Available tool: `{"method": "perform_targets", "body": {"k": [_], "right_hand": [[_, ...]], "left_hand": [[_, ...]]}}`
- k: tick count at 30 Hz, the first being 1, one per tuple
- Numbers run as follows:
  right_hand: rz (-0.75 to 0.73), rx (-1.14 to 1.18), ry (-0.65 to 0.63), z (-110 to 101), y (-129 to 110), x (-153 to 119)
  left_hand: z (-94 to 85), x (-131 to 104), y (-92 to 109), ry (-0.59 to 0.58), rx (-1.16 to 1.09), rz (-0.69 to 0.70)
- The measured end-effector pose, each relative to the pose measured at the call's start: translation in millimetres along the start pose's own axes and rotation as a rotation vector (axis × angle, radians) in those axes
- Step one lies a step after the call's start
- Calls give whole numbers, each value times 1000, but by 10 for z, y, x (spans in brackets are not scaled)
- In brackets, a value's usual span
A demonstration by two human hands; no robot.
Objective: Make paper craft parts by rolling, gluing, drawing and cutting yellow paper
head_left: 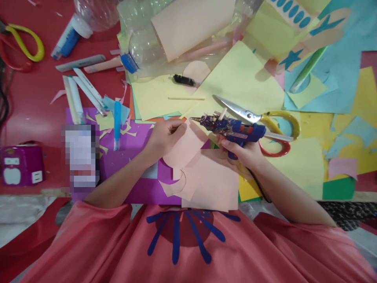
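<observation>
My right hand [241, 149] grips a blue hot glue gun [247, 131] by its handle, the nozzle pointing left. Glue threads and scraps crust its front, and a white glue stick [279, 136] sticks out the back. Close to the nozzle tip, my left hand [166, 135] is pinched closed. A narrow yellow paper strip [189, 111] comes out at its fingertips; the exact grip is partly hidden. Beneath both hands lie pale pink paper pieces [210, 177]. Scissors with yellow and red handles [282, 118] rest open behind the glue gun. Another thin strip [186, 98] lies farther back.
Clear plastic bottles [144, 51] lie at the back under pink paper. Markers [78, 98], a blue marker [117, 125] and a blurred phone [81, 157] are on the left. A purple sharpener-like box [22, 165] stands far left. Cut papers [357, 135] cover the right side.
</observation>
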State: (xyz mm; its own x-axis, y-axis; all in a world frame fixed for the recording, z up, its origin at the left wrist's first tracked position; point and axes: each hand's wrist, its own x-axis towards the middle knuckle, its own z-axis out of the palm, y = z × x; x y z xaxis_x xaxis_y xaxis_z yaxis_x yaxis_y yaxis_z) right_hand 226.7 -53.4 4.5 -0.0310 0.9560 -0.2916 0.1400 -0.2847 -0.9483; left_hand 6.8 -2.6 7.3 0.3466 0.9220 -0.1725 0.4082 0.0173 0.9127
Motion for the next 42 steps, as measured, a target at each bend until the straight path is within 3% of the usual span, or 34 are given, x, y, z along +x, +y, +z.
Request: {"method": "perform_targets", "body": {"k": [42], "right_hand": [[7,-42,19,12,-49,-6]], "left_hand": [[-35,15,10,62,-49,-6]]}}
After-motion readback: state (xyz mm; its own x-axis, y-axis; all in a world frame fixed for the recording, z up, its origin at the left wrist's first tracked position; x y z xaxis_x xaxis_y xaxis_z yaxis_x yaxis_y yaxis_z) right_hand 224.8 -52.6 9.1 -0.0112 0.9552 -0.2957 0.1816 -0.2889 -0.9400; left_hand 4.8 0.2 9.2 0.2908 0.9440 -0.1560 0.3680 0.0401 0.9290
